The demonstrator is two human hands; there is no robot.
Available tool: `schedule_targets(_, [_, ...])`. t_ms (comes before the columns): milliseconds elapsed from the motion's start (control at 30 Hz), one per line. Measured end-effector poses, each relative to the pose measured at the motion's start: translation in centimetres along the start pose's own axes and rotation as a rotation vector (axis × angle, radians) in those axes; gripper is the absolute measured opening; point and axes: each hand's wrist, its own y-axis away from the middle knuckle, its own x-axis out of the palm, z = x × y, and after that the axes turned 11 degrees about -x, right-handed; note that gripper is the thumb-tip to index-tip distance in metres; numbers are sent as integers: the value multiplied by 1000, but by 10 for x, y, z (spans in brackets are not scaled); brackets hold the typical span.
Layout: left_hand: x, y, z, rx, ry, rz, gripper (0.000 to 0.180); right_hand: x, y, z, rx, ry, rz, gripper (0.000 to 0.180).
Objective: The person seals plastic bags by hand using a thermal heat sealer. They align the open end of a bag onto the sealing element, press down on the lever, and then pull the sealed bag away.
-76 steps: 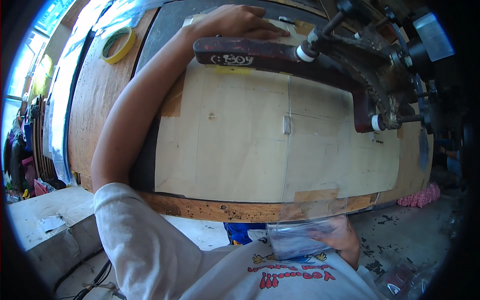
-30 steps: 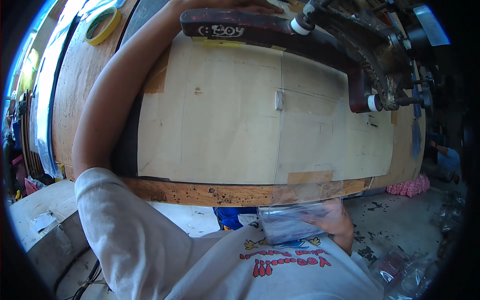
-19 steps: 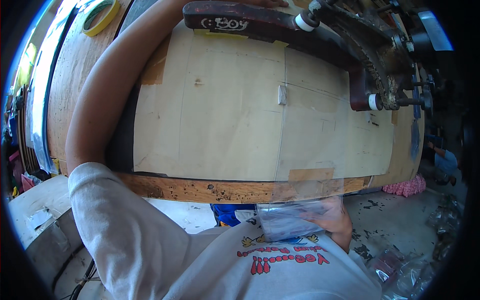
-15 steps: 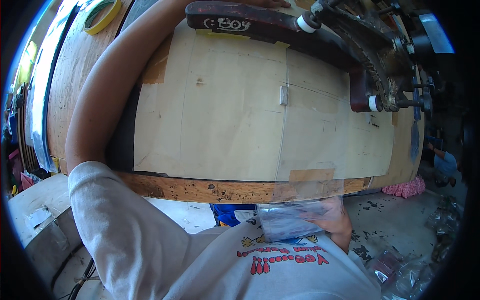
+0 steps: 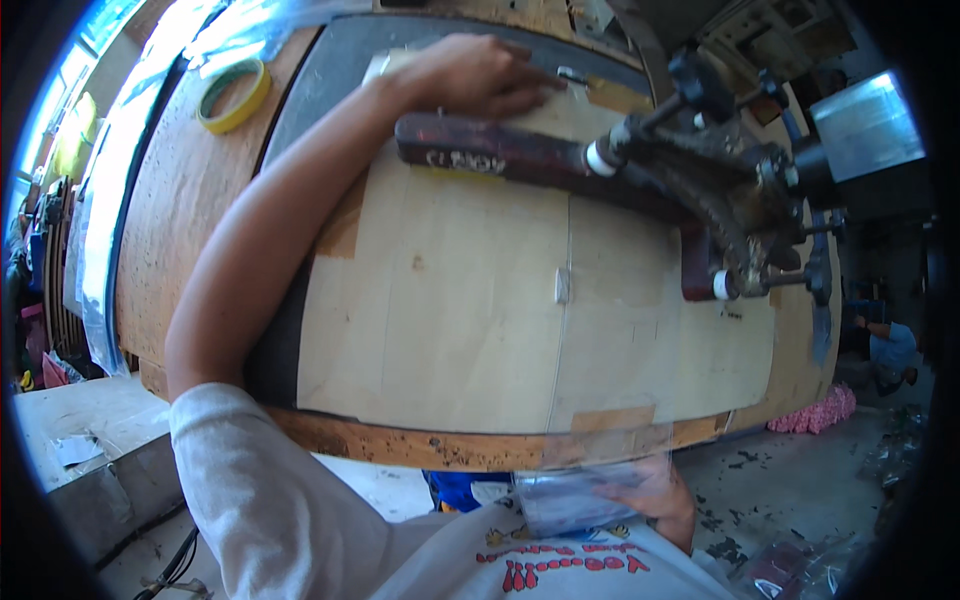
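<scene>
My left hand (image 5: 475, 76) lies on the far part of the work surface, just beyond a dark red bar (image 5: 500, 145). Its fingers point right, loosely stretched and a little blurred, with no held object visible. At the front edge, low on the right, my right hand (image 5: 660, 492) grips clear plastic film (image 5: 570, 497), perhaps a stack of bags, against my shirt. Part of this film extends over the wooden edge onto the pale board (image 5: 460, 330). Some right-hand fingers show blurred through the film. The bar joins a metal clamp-like mechanism (image 5: 740, 190) with dark knobs and white rollers.
A yellow tape roll (image 5: 234, 96) lies at the upper left, near plastic sheeting (image 5: 240, 35). Tan tape patches mark the board. Beyond the table's right end are a pink bundle (image 5: 812, 410), crumpled clear plastic (image 5: 800, 570) on the floor and another person (image 5: 890, 345).
The view has tilted, so the table sits lower in the picture and my left hand, mostly cut off before, now shows fully beyond the bar. My right hand keeps hold of the plastic film.
</scene>
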Motion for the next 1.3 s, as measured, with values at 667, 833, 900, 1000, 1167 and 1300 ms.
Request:
schedule_targets(667, [-6,3,-6,-130,51,-21,35,1,-5,2,-209,27,-28,35])
schedule_targets(833, [-18,10,17,-263,358,-136,29,1,-7,1,-182,12,-22,38])
schedule_targets(900, [-26,14,27,-276,329,-172,27,1,-9,2,-290,89,-37,38])
schedule_targets(1000, [-37,21,39,-388,217,-153,28,1,-9,5,-209,33,-25,36])
schedule_targets(1167, [-47,34,44,-394,-112,-63,26,2,-7,2,-178,-51,-14,34])
schedule_targets(1300, [-39,45,35,-410,-225,-28,24,5,-7,-3,-222,7,-49,30])
